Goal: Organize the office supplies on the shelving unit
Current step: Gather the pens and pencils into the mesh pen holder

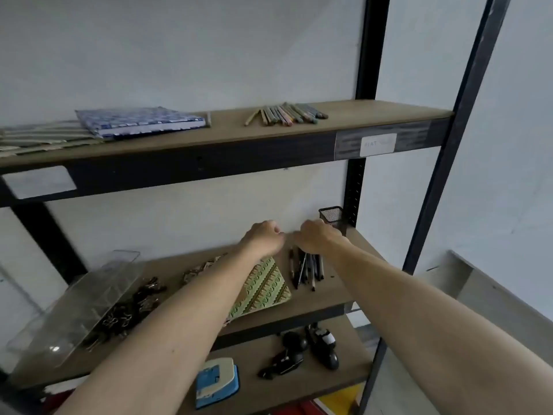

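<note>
The shelf label [378,144] is too blurred to read; the pens' [308,266] tops hide under the right hand [317,236].

Only one candidate for legible text: white label [378,144] on front beam of upper shelf [179,163], right end; faint grey letters, roughly "FLAT" or "PLAT", too blurred to confirm; second word beside it unreadable. Second white label [39,181] on same beam, left end; no print discernible. Blue-and-white device [217,381] on bottom shelf [299,393]; markings too small to read. Nothing else lettered.
</note>
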Action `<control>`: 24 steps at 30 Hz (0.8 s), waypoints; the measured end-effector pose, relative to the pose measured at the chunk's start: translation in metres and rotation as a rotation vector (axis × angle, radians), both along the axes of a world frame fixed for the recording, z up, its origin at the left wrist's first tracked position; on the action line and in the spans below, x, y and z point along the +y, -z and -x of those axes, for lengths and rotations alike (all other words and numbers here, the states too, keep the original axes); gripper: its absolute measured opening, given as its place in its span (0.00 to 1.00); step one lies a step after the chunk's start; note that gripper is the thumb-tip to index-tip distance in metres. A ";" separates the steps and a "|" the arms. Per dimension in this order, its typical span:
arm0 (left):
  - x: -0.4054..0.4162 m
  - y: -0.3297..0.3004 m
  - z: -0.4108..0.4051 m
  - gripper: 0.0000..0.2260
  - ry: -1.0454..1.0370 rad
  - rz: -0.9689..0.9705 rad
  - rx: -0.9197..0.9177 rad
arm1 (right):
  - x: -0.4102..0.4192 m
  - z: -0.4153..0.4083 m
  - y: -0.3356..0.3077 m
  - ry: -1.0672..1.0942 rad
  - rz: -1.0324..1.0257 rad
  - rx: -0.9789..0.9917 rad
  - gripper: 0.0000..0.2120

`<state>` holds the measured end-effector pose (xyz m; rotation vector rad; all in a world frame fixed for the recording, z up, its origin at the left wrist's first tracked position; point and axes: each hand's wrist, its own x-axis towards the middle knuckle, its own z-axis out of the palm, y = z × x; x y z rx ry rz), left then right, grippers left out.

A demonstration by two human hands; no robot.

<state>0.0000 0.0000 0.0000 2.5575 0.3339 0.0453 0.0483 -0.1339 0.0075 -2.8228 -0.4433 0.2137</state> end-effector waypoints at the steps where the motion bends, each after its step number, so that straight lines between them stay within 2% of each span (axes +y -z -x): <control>1: -0.003 0.005 -0.007 0.10 0.002 0.003 0.022 | -0.002 -0.005 0.005 0.018 0.010 0.016 0.24; 5: -0.014 0.032 -0.043 0.10 0.001 0.054 0.040 | -0.009 -0.032 0.030 0.033 0.050 0.058 0.22; 12: -0.027 0.059 -0.085 0.09 -0.078 0.124 0.090 | -0.009 -0.078 0.064 0.016 0.000 0.149 0.18; 20: -0.014 0.089 -0.107 0.09 -0.019 0.107 0.124 | 0.000 -0.105 0.098 0.169 0.015 0.253 0.22; 24: -0.011 0.096 -0.111 0.11 0.025 0.055 0.124 | 0.008 -0.114 0.111 0.130 0.078 0.285 0.21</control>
